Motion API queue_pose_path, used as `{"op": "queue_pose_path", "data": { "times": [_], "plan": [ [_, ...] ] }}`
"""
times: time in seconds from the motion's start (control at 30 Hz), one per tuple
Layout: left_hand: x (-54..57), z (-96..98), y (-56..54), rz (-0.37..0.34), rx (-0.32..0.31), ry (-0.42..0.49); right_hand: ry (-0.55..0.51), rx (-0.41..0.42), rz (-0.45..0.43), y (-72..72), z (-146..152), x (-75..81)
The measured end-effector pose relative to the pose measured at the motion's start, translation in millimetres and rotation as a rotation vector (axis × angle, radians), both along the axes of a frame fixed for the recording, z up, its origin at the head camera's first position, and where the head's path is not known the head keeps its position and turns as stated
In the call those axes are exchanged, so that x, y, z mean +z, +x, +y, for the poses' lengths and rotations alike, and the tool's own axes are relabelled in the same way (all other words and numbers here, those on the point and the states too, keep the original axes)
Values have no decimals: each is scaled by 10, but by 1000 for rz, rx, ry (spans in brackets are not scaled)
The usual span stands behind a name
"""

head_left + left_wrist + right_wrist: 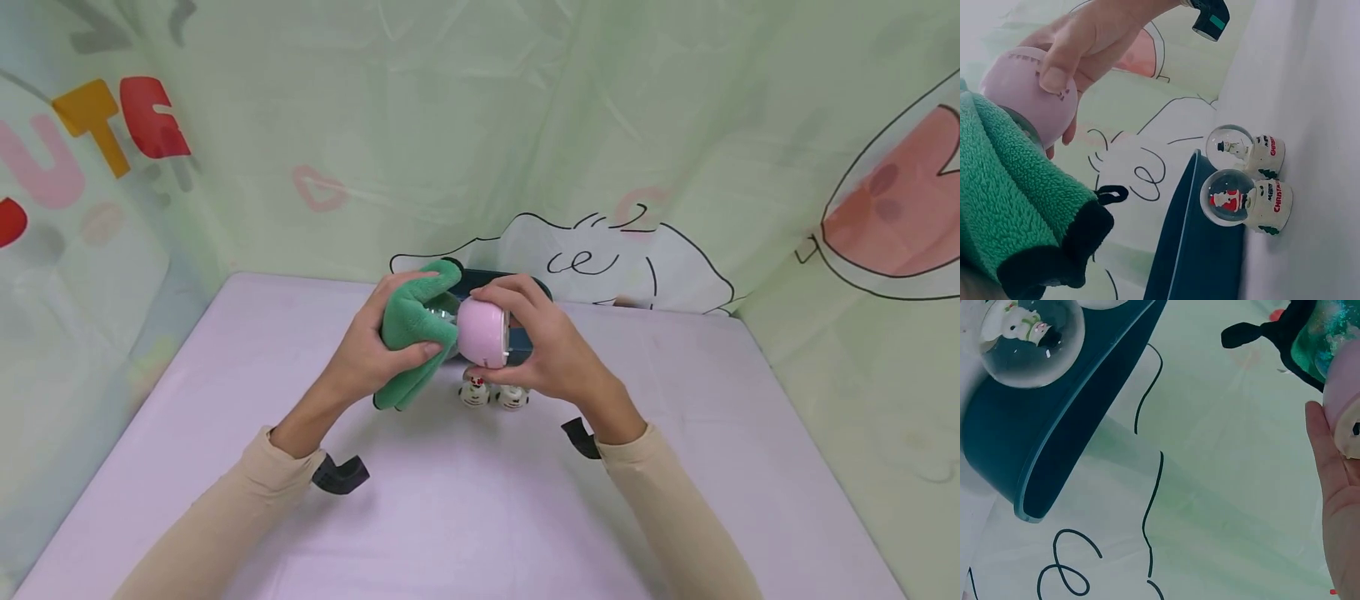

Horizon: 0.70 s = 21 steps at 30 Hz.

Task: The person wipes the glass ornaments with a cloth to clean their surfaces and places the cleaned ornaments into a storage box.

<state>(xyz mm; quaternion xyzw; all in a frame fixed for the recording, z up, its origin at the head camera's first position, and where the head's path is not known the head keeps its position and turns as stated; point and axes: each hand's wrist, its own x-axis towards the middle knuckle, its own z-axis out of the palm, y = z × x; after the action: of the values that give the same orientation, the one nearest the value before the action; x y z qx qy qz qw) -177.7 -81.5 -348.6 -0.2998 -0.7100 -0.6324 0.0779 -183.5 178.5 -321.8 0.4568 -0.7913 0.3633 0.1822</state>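
Observation:
A snow globe with a rounded pink base (482,333) is held sideways above the table. My right hand (553,348) grips this base, thumb below and fingers over the top. A green cloth with black edging (407,321) is bunched in my left hand (366,354) and wraps the glass dome (1337,339), which shows glitter inside in the right wrist view. Beneath the hands stand two small Christmas snow globes with white bases, one holding a Santa figure (1229,200), the other a snowman (1235,149).
Behind the small globes sits a dark blue open bin (1213,256), partly hidden by the hands in the head view. A pale lilac cloth covers the table (465,517). Printed curtains (480,125) hang at the back and sides.

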Motion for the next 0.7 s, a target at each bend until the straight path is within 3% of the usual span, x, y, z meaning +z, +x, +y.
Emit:
{"op": "queue_pose_path", "data": {
  "times": [0.3, 0.5, 0.7],
  "plan": [
    [-1, 17, -11, -44, 14, -34, 53, -10, 202, -32, 12, -59],
    [9, 25, -15, -31, 6, -39, 62, -13, 348, -52, 22, -77],
    [10, 11, -6, -18, -40, -36, 14, 7, 333, -71, 36, -61]
  ]
}}
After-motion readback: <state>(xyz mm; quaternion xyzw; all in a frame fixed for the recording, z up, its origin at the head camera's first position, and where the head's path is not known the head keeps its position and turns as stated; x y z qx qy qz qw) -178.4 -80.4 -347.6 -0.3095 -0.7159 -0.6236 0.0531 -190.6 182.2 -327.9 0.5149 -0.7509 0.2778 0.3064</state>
